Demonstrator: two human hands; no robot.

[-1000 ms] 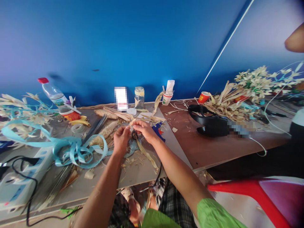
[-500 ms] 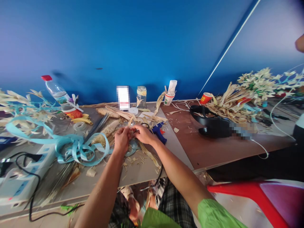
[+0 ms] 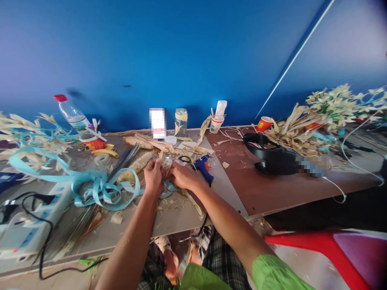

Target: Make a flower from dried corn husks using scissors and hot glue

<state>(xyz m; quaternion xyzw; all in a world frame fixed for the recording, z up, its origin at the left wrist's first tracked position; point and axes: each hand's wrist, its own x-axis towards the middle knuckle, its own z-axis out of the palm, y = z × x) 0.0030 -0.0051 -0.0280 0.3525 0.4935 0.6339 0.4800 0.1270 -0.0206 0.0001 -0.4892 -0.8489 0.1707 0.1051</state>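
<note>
My left hand is closed in a pinch around a strip of dry corn husk, which sticks up above the fingertips. Close beside it, my right hand has its fingers curled down; whatever they grip is hidden. Both hands are over the littered table, where dried corn cobs lie left of them. A blue glue gun with an orange trigger rests just right of my right hand. Behind that hand is a black loop. Light blue ribbon lies in loose coils to the left.
A white power strip with black cables is at the left. Along the blue wall stand a tilted bottle, a clear jar and paper cups. Rightward are a black headset, piled husks and a red chair.
My right hand has shifted slightly down, its fingers curling lower and away from the left fingertips. More of the upright husk strip shows. The left hand stays nearly in place.
</note>
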